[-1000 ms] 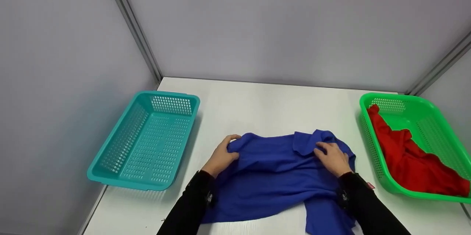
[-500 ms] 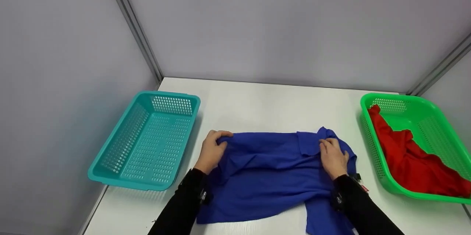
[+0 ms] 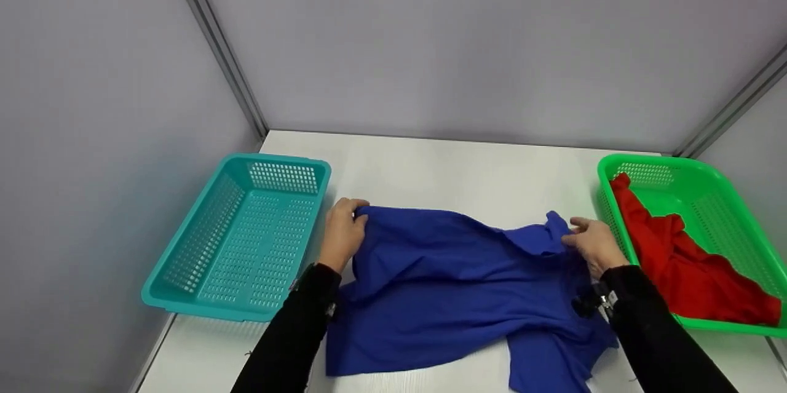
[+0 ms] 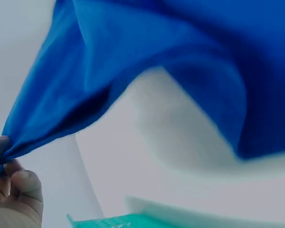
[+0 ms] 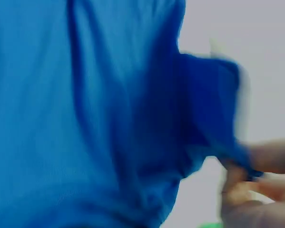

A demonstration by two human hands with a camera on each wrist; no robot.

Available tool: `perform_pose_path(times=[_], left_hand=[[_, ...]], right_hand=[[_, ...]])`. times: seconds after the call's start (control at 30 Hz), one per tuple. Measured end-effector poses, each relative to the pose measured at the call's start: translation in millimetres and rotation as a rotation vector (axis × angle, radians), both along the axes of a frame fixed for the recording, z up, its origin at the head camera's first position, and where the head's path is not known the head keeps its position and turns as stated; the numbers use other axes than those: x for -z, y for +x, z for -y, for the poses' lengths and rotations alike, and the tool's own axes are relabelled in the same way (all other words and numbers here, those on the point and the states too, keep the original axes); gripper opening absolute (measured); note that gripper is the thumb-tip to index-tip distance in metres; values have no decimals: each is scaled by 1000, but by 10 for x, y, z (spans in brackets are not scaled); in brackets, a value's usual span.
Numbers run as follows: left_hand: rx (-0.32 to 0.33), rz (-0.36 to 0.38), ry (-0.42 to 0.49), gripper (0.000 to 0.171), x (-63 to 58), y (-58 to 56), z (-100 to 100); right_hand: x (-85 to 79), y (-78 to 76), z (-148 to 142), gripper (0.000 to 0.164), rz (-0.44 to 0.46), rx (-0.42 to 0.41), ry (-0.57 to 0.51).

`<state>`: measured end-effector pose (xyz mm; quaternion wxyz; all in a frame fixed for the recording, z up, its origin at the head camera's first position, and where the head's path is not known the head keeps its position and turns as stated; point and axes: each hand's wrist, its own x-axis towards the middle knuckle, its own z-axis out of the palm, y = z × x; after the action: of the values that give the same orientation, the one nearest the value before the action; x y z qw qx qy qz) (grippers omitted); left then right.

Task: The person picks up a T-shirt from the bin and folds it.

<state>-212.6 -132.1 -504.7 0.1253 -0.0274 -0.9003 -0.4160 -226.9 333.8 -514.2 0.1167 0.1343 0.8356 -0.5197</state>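
A blue shirt (image 3: 430, 301) lies spread and creased on the white table, one sleeve (image 3: 544, 359) pointing toward the person. At its far left corner, my left hand (image 3: 341, 233) pinches the edge between thumb and fingers. The left wrist view shows that corner drawn up to a point in the left hand (image 4: 21, 194), the cloth hanging clear of the tabletop. On the far right side, my right hand (image 3: 595, 246) holds a bit of the shirt near its collar. Thumb and finger of the right hand (image 5: 251, 209) pinch the cloth in the right wrist view.
A teal basket (image 3: 237, 313) with perforated walls stands left of the shirt. On the right, a green basket (image 3: 695, 165) holds a red garment (image 3: 695, 270). Grey wall panels (image 3: 455, 42) enclose the table (image 3: 430, 165) at the back and sides.
The left hand has moved left and away from the person, drawing the shirt's corner along. My right hand has shifted right from the collar flap to the shirt's outer edge.
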Motion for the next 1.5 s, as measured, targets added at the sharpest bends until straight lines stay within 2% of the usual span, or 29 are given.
perform_pose_path(times=[0.07,0.13,0.17,0.23,0.3,0.37,0.43,0.47,0.53,0.63,0.7,0.8,0.83,0.87,0.93,0.97,1.0,1.07,1.1,1.17,1.23,1.27,1.4,1.47,1.5], left_hand=[[-33,-41,-72,12,-3,-15,11],[-82,-59,-128,5,-13,-16,22],[-107,-54,-133,4,-20,-17,27],[-142,-8,-85,5,-47,-29,43],[-150,109,75,10,-94,-50,58],[-139,223,296,16,-148,-76,73],[-134,309,499,21,-214,-106,84],[-134,334,580,22,-243,-123,88],[-121,335,657,22,-299,-142,98],[-111,313,681,21,-364,-180,116],[-113,303,679,23,-400,-204,123],[-122,285,704,27,-459,-271,114],[-128,271,704,29,-477,-306,106],[-120,251,703,32,-496,-347,97],[-60,231,702,50,-533,-428,75],[-36,224,682,60,-542,-462,59],[-8,218,645,70,-548,-483,40],[51,196,532,85,-519,-498,-7],[71,191,471,90,-483,-483,-34],[79,165,313,87,-376,-419,-90],[142,129,143,77,-199,-336,-131],[189,133,64,72,-110,-284,-148],[423,241,-269,57,247,-57,-161],[487,354,-403,58,364,81,-142],[495,403,-468,59,410,150,-125]], right_hand=[[-6,11,-87,55,31,-92,88],[-13,24,-139,40,58,-78,39],[-17,27,-157,32,67,-52,-31],[-40,31,-177,19,75,43,-287],[-89,36,-200,14,63,125,-608],[-161,35,-212,13,37,164,-883],[-246,14,-191,11,-8,189,-1058],[-289,-3,-171,11,-32,194,-1104],[-379,-54,-109,12,-88,221,-1137],[-510,-150,-2,20,-166,284,-1164],[-595,-218,63,21,-211,329,-1208],[-707,-334,161,21,-300,405,-1209],[-737,-376,190,17,-331,410,-1184],[-765,-410,208,11,-345,365,-1150],[-801,-474,232,49,-351,244,-1057],[-808,-502,235,70,-348,164,-990],[-805,-526,234,84,-349,80,-908],[-773,-543,210,95,-334,-79,-718],[-740,-545,199,95,-325,-115,-617],[-644,-514,167,91,-309,-184,-391],[-515,-426,138,80,-289,-261,-175],[-439,-370,130,75,-283,-301,-65],[-93,-73,163,56,-278,-452,331],[62,102,201,53,-247,-519,473],[130,192,223,55,-213,-545,518]])
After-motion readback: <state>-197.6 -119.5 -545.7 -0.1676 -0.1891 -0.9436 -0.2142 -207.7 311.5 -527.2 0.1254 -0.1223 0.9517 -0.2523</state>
